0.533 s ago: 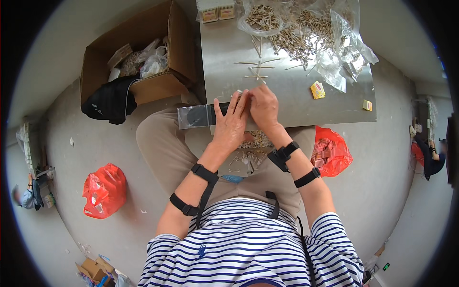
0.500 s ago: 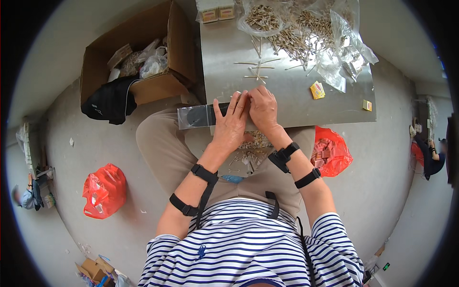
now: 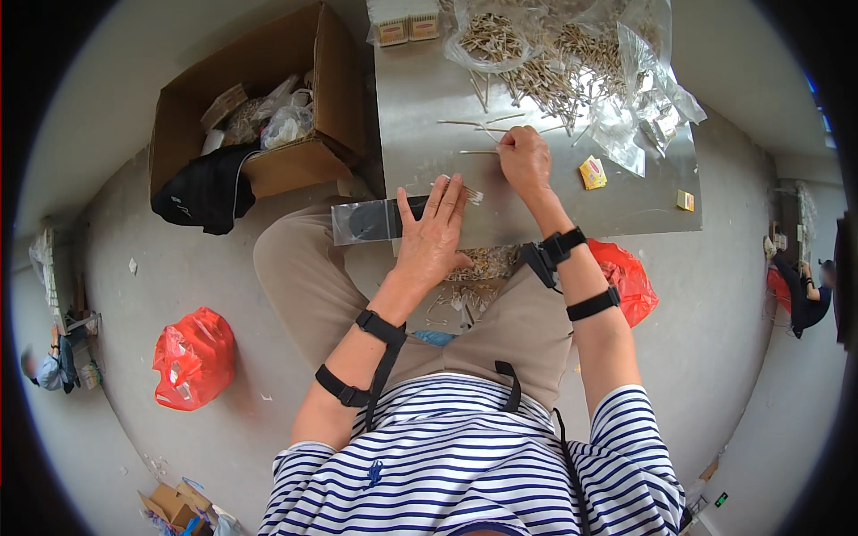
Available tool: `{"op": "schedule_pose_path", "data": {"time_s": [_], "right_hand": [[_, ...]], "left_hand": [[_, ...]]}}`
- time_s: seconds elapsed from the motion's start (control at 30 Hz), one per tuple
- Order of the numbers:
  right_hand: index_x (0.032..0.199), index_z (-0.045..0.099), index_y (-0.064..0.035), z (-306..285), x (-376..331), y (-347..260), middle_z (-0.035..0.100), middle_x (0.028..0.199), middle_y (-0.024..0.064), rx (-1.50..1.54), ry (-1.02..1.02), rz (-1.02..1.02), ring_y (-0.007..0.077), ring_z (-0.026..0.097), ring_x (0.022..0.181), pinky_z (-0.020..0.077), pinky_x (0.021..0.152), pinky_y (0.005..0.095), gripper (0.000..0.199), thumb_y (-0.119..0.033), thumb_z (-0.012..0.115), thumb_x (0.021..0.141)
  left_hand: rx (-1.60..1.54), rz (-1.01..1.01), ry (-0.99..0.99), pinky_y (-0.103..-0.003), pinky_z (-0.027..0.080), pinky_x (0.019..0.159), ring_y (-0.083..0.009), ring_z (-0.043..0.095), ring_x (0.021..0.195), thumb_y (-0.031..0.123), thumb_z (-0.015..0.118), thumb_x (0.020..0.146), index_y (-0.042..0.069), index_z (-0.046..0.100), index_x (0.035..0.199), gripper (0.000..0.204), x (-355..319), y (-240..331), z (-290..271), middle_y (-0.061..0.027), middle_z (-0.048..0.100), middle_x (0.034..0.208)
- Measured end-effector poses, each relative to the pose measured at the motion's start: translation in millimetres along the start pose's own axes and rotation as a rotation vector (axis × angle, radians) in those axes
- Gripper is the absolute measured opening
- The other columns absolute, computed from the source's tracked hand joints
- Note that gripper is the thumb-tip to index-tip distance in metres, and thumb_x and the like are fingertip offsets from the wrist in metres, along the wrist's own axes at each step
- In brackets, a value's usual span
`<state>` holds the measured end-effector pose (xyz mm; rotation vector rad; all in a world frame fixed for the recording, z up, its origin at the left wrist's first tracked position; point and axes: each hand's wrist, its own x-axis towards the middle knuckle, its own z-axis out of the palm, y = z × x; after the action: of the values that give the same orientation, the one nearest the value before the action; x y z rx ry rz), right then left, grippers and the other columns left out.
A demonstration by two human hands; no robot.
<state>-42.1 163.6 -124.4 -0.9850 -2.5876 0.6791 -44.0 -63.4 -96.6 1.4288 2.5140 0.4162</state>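
Note:
My left hand (image 3: 431, 230) lies flat with fingers outstretched over a dark strip in a clear plastic bag (image 3: 366, 220) at the table's near edge. White tips of a small bunch of cotton swabs (image 3: 475, 196) stick out beside its fingertips; the rest of the bunch is hidden under the hand. Further out and to the right, my right hand (image 3: 527, 161) is closed in a pinch at the loose cotton swabs (image 3: 475, 152) on the metal table. What exactly lies between its fingertips is partly covered.
A big pile of cotton swabs (image 3: 545, 76) and crumpled clear bags (image 3: 639, 116) cover the table's far side. Yellow packets (image 3: 592, 172) lie to the right. An open cardboard box (image 3: 344, 107) stands left of the metal table (image 3: 608, 210). Red bags (image 3: 195, 357) are on the floor.
My right hand has moved away from beside the left hand, outward and right to the loose swabs, uncovering the bunch's tips. My left hand has stayed in place.

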Motion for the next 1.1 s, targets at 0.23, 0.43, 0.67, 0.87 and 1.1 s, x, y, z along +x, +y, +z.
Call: {"op": "schedule_pose_path", "data": {"time_s": [0.23,0.43,0.67,0.87,1.1], "right_hand": [[0.084,0.073,-0.0108,-6.4,-39.3,-3.0,0.067,0.092,0.0124,0.154,-0.205,-0.171,0.0360,0.066,0.088,0.0529,0.080,0.0472,0.005,-0.013,0.069,0.082],[0.086,0.071,-0.0116,-0.4,-41.2,-7.2,0.065,0.090,0.0118,0.129,-0.055,-0.099,0.0369,0.066,0.084,0.0531,0.076,0.0474,0.004,-0.013,0.071,0.082],[0.091,0.069,-0.0075,19.5,-68.6,-23.2,0.064,0.090,0.0114,0.151,0.067,-0.279,0.0345,0.065,0.084,0.0520,0.074,0.0440,0.008,-0.007,0.067,0.083],[0.131,0.060,-0.0021,-10.4,-103.0,-19.1,0.054,0.130,0.0128,-0.097,-0.107,-0.527,0.0332,0.048,0.126,0.0375,0.108,0.0536,0.049,-0.016,0.067,0.084],[0.155,0.034,0.0037,-22.7,-114.0,9.7,0.028,0.164,0.0147,-0.169,-0.300,-0.671,0.0339,0.023,0.153,0.0132,0.126,0.0546,0.092,-0.056,0.062,0.090]], "left_hand": [[0.011,-0.002,-0.004,-0.076,0.016,0.116,-0.0247,0.023,0.154,0.040,0.094,0.054,0.004,0.040,0.154,0.119,0.4,-0.1,0.4,-0.0061,0.025,0.167],[0.017,-0.001,-0.002,-0.076,0.017,0.115,-0.0254,0.024,0.154,0.039,0.094,0.055,0.004,0.041,0.153,0.117,0.8,0.9,1.0,-0.0064,0.025,0.167],[0.054,0.010,-0.008,-0.077,0.019,0.114,-0.0255,0.023,0.155,0.040,0.093,0.055,0.005,0.039,0.155,0.119,0.6,-0.7,4.1,-0.0062,0.025,0.167],[0.025,-0.008,-0.012,-0.075,0.019,0.114,-0.0240,0.019,0.156,0.040,0.093,0.055,0.006,0.033,0.158,0.124,-2.7,-0.9,5.9,-0.0044,0.022,0.168],[0.068,0.011,0.013,-0.075,0.014,0.116,-0.0233,0.018,0.157,0.034,0.093,0.055,0.005,0.030,0.159,0.125,-5.3,-3.5,11.1,-0.0056,0.019,0.170]]}}
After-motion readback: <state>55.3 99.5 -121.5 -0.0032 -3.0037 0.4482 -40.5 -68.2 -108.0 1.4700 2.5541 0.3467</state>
